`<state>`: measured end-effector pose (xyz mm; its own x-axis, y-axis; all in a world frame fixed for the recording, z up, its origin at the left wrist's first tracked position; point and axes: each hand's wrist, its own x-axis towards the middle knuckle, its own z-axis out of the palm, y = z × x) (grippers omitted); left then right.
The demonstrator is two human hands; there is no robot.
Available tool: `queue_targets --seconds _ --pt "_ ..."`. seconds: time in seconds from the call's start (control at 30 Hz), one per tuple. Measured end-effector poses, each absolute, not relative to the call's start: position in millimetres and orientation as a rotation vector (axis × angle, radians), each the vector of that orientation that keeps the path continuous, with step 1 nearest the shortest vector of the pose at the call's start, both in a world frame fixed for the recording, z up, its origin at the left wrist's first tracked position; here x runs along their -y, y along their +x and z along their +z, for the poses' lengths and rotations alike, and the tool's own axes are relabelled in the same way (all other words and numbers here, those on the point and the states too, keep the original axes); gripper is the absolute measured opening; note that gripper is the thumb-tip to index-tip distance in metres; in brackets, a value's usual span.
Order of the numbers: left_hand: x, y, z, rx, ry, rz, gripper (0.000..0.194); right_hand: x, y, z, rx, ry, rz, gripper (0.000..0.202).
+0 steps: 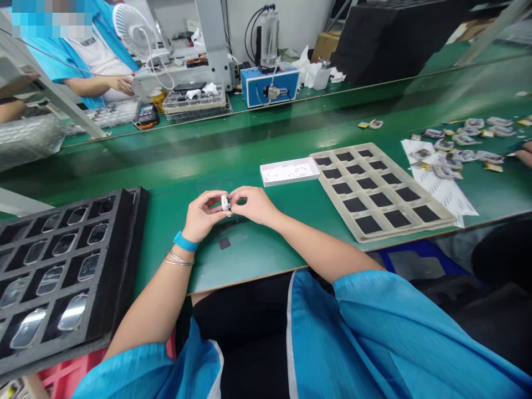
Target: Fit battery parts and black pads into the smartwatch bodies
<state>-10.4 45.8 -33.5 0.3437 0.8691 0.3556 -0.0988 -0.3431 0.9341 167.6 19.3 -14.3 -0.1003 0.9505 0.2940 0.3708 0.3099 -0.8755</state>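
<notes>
Between my two hands, above the green bench, is a small white part (pixel 225 203) with a darker side, too small to name. My left hand (pixel 203 213) pinches it from the left, fingers curled around its edge. My right hand (pixel 254 204) meets it from the other side, thumb and forefinger closed on its right edge. A small dark square piece (pixel 225 243) lies on the bench just below my hands. Beyond my right hand sits a shallow white box (pixel 290 171) with tiny dark bits in it.
To the right lies a beige tray (pixel 353 219) with dark squares in its pockets. On the left, a black foam tray (pixel 93 299) holds clear-faced frames. Several small wrapped parts (pixel 465 138) lie far right, near another person's hand (pixel 524 155). A co-worker (pixel 100 61) sits opposite, near a blue machine (pixel 266 88).
</notes>
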Motion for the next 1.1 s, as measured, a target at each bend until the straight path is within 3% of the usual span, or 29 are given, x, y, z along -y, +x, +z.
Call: queue_targets --seconds 0.33,0.5,0.93,1.1 --pt "-48 -14 -35 -0.623 1.254 1.182 0.058 -29 198 2 1.457 -1.124 0.799 0.008" --pt "-48 -12 -36 -0.669 1.352 1.221 0.059 -22 179 -7 1.540 -1.077 0.914 0.018" --pt "-40 -9 -26 -0.692 1.172 1.143 0.060 -21 170 -10 1.500 -1.105 0.976 0.008" --pt "-35 -12 -17 -0.641 0.994 1.043 0.062 -35 213 3 1.461 -1.204 0.585 0.010"
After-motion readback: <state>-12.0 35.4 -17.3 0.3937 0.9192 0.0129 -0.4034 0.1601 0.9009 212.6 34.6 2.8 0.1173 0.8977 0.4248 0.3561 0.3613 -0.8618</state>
